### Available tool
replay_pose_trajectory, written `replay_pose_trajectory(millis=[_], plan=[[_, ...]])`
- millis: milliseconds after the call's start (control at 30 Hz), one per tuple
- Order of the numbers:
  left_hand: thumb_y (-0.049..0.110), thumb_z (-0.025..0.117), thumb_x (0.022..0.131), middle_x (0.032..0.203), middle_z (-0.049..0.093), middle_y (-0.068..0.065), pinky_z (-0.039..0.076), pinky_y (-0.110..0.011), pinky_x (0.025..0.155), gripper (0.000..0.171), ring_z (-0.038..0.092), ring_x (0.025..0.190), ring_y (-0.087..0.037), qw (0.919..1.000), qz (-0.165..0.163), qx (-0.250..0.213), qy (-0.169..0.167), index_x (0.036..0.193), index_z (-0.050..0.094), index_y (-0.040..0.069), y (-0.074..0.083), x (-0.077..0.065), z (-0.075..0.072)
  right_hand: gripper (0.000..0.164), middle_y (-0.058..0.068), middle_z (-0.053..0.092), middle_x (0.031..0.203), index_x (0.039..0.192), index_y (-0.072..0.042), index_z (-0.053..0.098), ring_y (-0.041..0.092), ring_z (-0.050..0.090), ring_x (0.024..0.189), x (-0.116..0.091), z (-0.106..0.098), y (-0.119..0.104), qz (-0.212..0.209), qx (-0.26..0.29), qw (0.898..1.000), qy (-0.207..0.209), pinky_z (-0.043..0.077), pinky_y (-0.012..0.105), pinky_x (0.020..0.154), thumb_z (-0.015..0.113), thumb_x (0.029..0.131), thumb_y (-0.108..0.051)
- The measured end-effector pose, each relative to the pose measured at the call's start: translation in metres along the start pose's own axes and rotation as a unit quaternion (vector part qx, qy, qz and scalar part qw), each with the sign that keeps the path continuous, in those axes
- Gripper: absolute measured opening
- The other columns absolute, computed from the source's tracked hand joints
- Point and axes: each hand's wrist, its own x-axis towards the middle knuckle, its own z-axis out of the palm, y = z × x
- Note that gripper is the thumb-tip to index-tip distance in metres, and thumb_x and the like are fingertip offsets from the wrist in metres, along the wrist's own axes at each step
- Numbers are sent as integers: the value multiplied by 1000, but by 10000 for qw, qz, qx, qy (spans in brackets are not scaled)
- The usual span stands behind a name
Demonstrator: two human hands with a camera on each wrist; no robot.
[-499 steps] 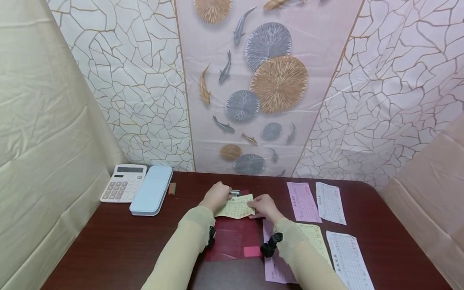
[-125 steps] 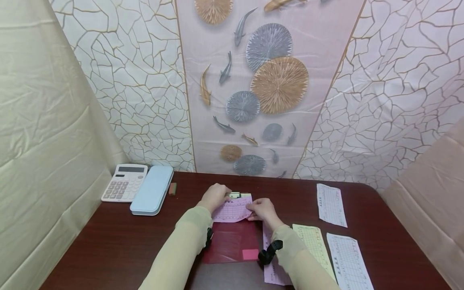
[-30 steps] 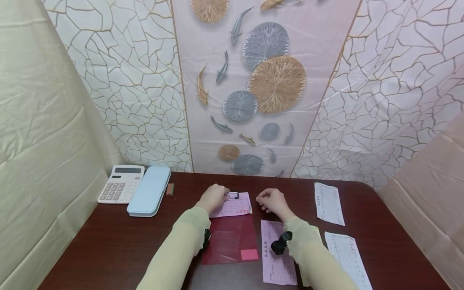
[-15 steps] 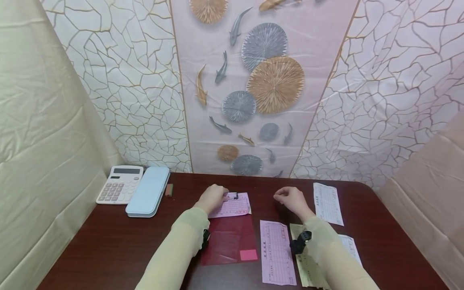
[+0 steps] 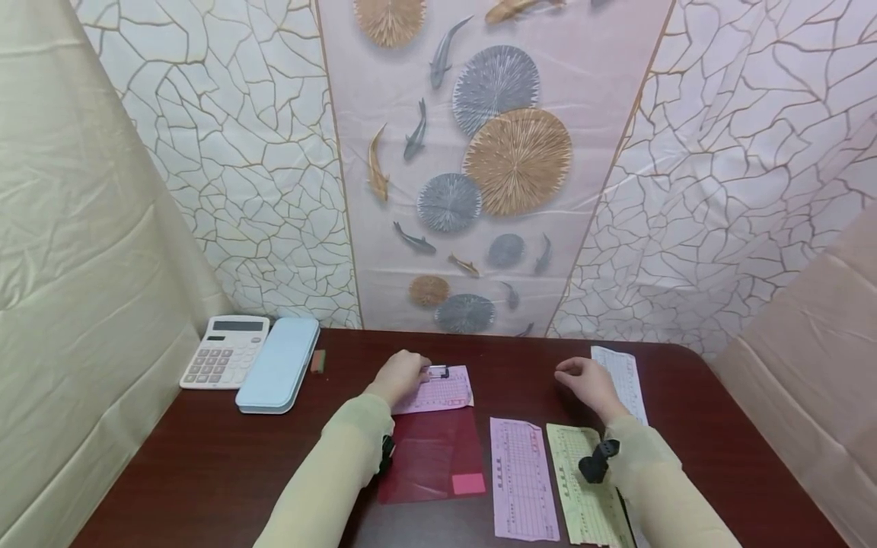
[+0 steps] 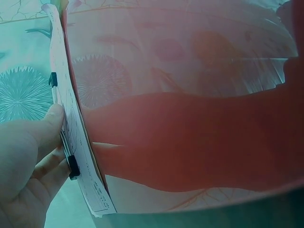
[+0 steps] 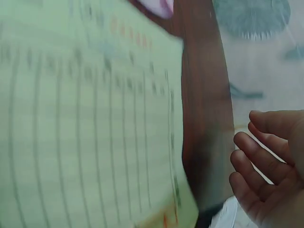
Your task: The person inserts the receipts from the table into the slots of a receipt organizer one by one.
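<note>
My left hand (image 5: 400, 377) grips the metal clip (image 5: 438, 372) at the top of a dark red translucent folder (image 5: 432, 453). A printed pink slip (image 5: 448, 392) lies under that clip. In the left wrist view, thumb and fingers sit on the clip (image 6: 72, 164) beside the edge of the paper (image 6: 78, 137). My right hand (image 5: 591, 384) is over the table, fingers loosely bent and holding nothing, overlapping the left edge of a white slip (image 5: 626, 380). The right wrist view shows its fingers apart (image 7: 273, 171), with a blurred yellow slip (image 7: 95, 133) close to the camera.
Right of the folder lie a pink slip (image 5: 524, 479) and a yellow slip (image 5: 578, 487); another white slip is mostly hidden under my right forearm. At the back left are a white calculator (image 5: 226, 354), a light blue case (image 5: 277, 369) and a small eraser-like block (image 5: 318, 361).
Earlier, a yellow and then a pink slip were brought under the clip. Since then my right hand has let go and moved right toward the white slip. My left hand stays at the clip.
</note>
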Motion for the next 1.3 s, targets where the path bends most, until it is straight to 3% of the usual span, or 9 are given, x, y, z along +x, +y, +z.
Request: replay_pose_trajectory(millis=[167,433,767,1000,1300], plan=[[20,67,89,94,71,-2,53,-33,82,16,66,91,-16,10000,-57,-51,-18,101,73,12,-1,0,1,24,22,63,110,108,0,64,28,57,90,0,-12,14,286,89,9994,-148,48,40,73,61,91,-17],[20,67,89,100,71,-3,52,-34,88,19,65,97,-18,9998,-149,-107,-19,105,73,12,-2,-2,2,24,24,64,106,107,4,64,35,59,96,3,-24,32,161,-98,9998,0,47,50,83,61,91,-14],[21,67,89,100,71,-3,52,-34,88,19,65,97,-18,9999,-57,-124,-14,105,73,11,-2,-2,-2,28,27,64,107,107,8,65,42,59,97,13,-37,59,84,-611,9971,452,48,53,80,62,89,-14],[22,67,89,101,71,-3,52,-33,88,21,65,98,-19,9999,-23,-120,63,106,73,12,-6,-1,-1,32,29,64,108,109,11,63,44,59,98,16,-39,62,-10,-683,9953,683,48,53,81,60,87,-12],[22,68,89,106,71,-2,51,-33,91,24,64,103,-19,9995,-43,-309,45,110,73,13,-9,-1,0,36,32,60,112,112,14,61,47,55,102,18,-43,67,395,-759,9952,481,46,55,86,61,86,-11]])
